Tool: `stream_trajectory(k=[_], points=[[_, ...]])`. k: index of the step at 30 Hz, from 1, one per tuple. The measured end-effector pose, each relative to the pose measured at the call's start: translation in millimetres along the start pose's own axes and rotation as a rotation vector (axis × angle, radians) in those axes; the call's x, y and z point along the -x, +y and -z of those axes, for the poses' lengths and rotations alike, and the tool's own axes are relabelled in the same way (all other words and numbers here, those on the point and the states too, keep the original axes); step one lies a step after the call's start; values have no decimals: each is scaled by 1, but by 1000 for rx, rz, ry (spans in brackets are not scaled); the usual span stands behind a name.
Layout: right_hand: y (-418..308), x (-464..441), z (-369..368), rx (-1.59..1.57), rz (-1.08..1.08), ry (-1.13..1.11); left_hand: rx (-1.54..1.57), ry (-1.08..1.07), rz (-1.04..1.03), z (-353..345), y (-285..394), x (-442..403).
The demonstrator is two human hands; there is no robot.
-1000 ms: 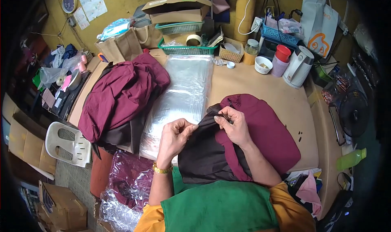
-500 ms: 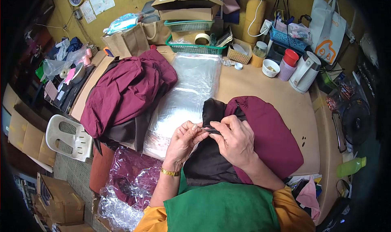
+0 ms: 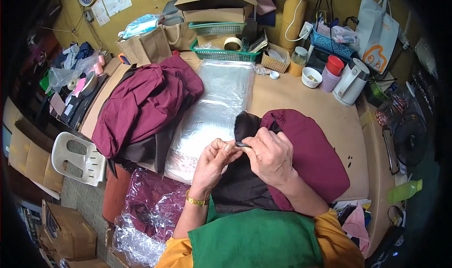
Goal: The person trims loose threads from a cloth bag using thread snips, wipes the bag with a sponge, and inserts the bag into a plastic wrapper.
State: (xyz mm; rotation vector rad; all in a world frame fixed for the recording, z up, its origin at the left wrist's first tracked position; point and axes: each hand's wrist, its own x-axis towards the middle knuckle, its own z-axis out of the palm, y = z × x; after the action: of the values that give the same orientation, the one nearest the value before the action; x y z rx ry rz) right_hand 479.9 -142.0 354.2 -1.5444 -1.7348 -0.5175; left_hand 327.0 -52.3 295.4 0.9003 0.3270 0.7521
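A maroon garment (image 3: 308, 150) with black lining (image 3: 240, 185) lies bunched on the table in front of me. My left hand (image 3: 215, 162) pinches the edge of the black cloth between thumb and fingers. Right beside it my right hand (image 3: 270, 156) is closed, with a small dark tool, too small to name, showing between the fingertips at the cloth. To the left lies a heap of maroon and black cloth (image 3: 146, 103). Between the two rests a stack of clear plastic bags (image 3: 214, 112).
Along the back stand a green basket (image 3: 226, 56), a white bowl (image 3: 311, 77), a red cup (image 3: 334, 65) and a white kettle (image 3: 352, 82). A white plastic chair (image 3: 77, 160) is at the left. Plastic-wrapped maroon cloth (image 3: 153, 207) sits below the table's front edge.
The view has shifted slightly. Both hands came together at the black cloth; a black part of it now stands up above them. My right hand has turned with its back upward.
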Motion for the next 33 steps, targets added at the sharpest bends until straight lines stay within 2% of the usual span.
stream_trajectory(k=[3, 10, 13, 15, 16, 18, 19, 20, 22, 24, 26, 27, 28, 30, 31, 32, 33], points=[[-8, -4, 12, -30, -57, -20, 9, 24, 0, 0, 1, -2], [-1, 5, 3, -36, -3, 14, -23, 17, 0, -10, 2, 0], [-2, 2, 4, -158, -52, 13, -13, 7, 23, -6, 4, 1], [-3, -1, 1, -349, -364, 82, 26, 16, 12, -10, 3, 2], [5, 0, -1, -348, -363, 84, 67, 23, 0, -13, 3, 2], [34, 11, -15, -810, -626, -158, 61, 4, 26, -16, 7, 5], [43, 16, -32, -946, -585, -120, 55, -15, 52, -17, 10, 5], [48, 21, -38, -941, -581, -113, 53, -24, 49, -16, 13, 5], [53, 31, -42, -978, -705, -116, -152, 209, -86, -6, 21, 9], [54, 31, -39, -977, -721, -82, -301, 261, -282, 49, 19, 7], [58, 36, -42, -955, -720, -79, -119, 495, -307, 70, 28, 4], [59, 39, -45, -960, -722, -81, -57, 161, -399, 118, 21, 6], [61, 42, -51, -975, -746, -74, -61, 166, -399, 112, 18, 3], [71, 55, -70, -995, -765, -68, -645, 643, -405, 92, 7, -9], [81, 69, -83, -861, -730, -131, -654, 538, -207, 86, 9, -6], [89, 77, -88, -726, -692, -191, -770, 499, -196, 96, -4, -10], [90, 76, -77, -581, -708, -335, -725, 458, -164, 93, -12, -12]])
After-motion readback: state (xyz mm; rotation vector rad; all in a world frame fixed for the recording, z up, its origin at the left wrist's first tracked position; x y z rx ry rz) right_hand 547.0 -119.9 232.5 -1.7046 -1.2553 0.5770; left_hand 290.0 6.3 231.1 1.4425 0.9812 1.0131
